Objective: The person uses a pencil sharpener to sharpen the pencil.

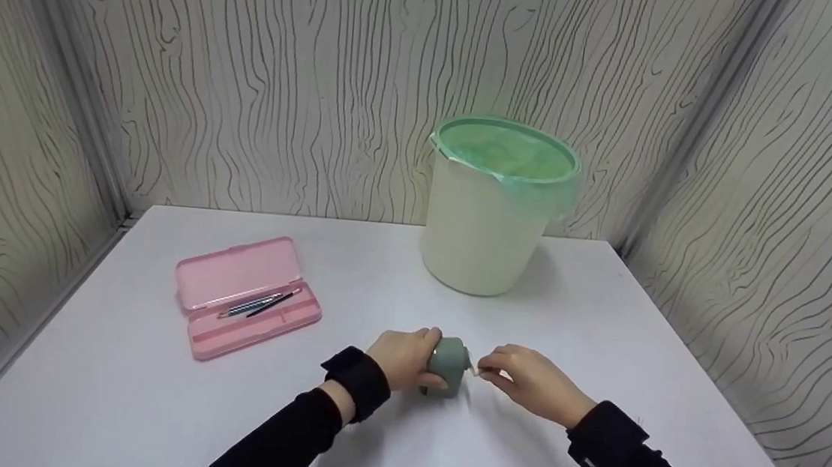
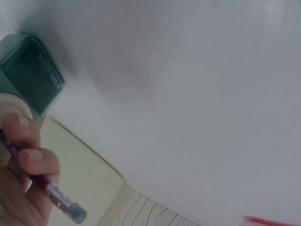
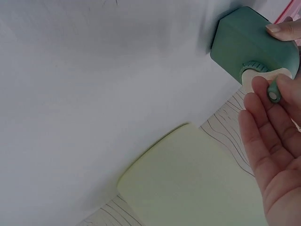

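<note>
Green sharpener [image 1: 450, 372] is being held between two hands, near the middle of the worktop [image 1: 144, 413]

Nearest the viewer, dark sleeves [image 1: 277, 440] and black wrist straps [image 1: 366, 386] are covering both forearms. The left hand [image 1: 401, 360] is grasping the sharpener from its left side, thumb and fingers wrapping the body. In the left wrist view, curled fingers of this hand are also gripping a pencil [image 2: 41, 181]; its grey eraser end is projecting clear of the hand, while its other end is running out of view. The right hand [image 1: 535, 383] is pinching the small green knob [image 3: 273, 92] of the cream crank arm [image 3: 251, 80] on the sharpener's right side. The sharpener is sitting on or just above the worktop; contact at its base cannot be confirmed.

Farther off, to the left, a pink pencil case [image 1: 235, 274] is lying open, its lid tilting back. Several slender writing implements [image 1: 251, 306] are resting inside, lying together in the rear part.

Beyond, right of centre, a pale bin [image 1: 476, 231] is standing upright, a translucent green liner [image 1: 540, 193] overlapping its rim. Behind it, wood-grain-patterned wall panels [image 1: 265, 62] are enclosing the worktop.
</note>
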Available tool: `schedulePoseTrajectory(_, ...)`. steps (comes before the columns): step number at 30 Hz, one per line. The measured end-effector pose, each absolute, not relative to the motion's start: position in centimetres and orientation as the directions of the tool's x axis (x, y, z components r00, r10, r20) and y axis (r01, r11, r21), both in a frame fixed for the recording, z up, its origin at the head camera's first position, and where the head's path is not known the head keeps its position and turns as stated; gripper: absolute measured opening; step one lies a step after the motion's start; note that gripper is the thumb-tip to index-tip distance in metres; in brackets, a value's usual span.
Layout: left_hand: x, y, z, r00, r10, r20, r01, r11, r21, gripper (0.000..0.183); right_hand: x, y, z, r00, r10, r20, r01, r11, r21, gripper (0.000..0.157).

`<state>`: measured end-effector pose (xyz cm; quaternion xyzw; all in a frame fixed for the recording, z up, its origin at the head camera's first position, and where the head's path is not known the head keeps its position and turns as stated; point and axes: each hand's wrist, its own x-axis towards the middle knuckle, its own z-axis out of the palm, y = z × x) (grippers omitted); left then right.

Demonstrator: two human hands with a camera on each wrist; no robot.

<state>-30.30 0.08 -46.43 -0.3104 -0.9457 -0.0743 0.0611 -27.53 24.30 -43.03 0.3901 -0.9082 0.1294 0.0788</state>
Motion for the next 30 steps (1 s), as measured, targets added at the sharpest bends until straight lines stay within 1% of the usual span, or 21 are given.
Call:
schedulePoseTrajectory(6,-30.4,0.0,-46.5,-0.790,0.585,0.182,0.607,0.789,0.098,0.059,-27.7,24.3,-42.8,-0.680,-0.679,0.275,-0.727,0.673,-0.134,0.010)
schedulePoseTrajectory(11,-30.5,0.1,-46.6,-0.800,0.580,0.152,0.597,0.795,0.110,0.059,-27.8,24.2,-42.7,-0.650,-0.691,0.317,-0.738,0.673,-0.046,0.007)
schedulePoseTrajectory(14,-30.6,0.2,-46.6,-0.796,0.586,0.154,0.602,0.792,0.102,0.059,-27.9,24.1,-42.5,-0.643,-0.687,0.339,-0.733,0.680,-0.012,0.006)
schedulePoseTrajectory(22,-30.5,0.0,-46.4,-0.772,0.609,0.182,0.628,0.776,0.064,0.057,-28.7,23.5,-41.8,-0.660,-0.662,0.357,-0.705,0.709,0.011,0.007)
schedulePoseTrajectory(27,-30.6,0.0,-46.4,-0.771,0.611,0.179,0.630,0.773,0.074,0.057,-29.5,23.0,-41.5,-0.685,-0.640,0.349,-0.674,0.738,0.032,0.007)
schedulePoseTrajectory(30,-30.7,0.0,-46.5,-0.771,0.612,0.179,0.631,0.771,0.084,0.057,-30.0,22.8,-41.5,-0.687,-0.635,0.352,-0.665,0.745,0.046,0.005)
